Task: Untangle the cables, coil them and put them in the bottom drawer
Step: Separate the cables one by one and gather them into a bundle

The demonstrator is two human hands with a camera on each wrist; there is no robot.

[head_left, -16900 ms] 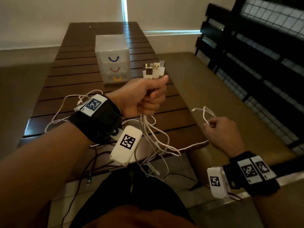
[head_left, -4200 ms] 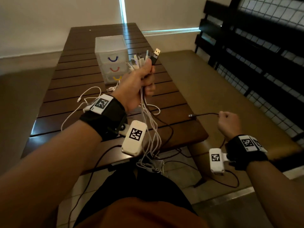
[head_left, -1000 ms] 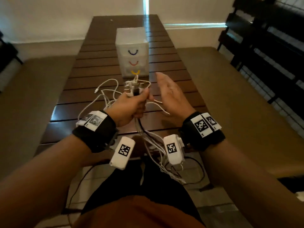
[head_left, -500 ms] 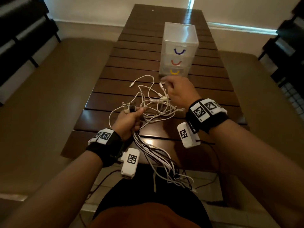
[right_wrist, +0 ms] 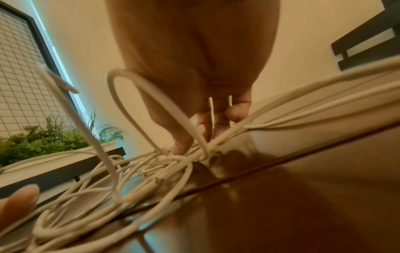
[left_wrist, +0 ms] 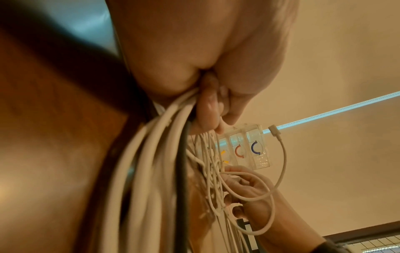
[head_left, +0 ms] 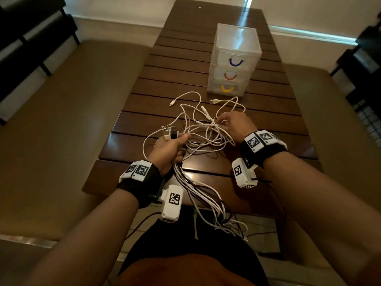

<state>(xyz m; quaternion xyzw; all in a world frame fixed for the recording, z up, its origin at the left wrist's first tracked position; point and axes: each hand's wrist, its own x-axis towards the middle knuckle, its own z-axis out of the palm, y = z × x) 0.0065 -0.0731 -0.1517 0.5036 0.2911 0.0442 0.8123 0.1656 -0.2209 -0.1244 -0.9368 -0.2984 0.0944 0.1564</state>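
Observation:
A tangle of white cables [head_left: 203, 129] lies on the dark slatted table [head_left: 144, 87]. My left hand [head_left: 169, 148] grips a bundle of cables [left_wrist: 151, 171] near the plug ends [head_left: 170, 132]; the rest of the bundle hangs off the table's front edge [head_left: 208, 203]. My right hand [head_left: 235, 124] pinches the knot in the tangle [right_wrist: 181, 157] with its fingertips [right_wrist: 181, 147] on the table. A clear three-drawer box [head_left: 235, 60] stands behind, with blue, red and yellow handles; the yellow handle [head_left: 227, 89] marks the bottom drawer, which is closed.
Padded benches [head_left: 72, 112] run along both sides of the table. Dark slatted bench backs [head_left: 31, 42] stand at the left and right. A black cable [head_left: 216, 205] hangs among the white ones over my lap. A planter with greenery [right_wrist: 43, 142] stands off to one side.
My right hand has come back from near the drawer box and now pinches the tangle's knot. The cables have spread wider on the table. My left hand keeps its grip on the bundle.

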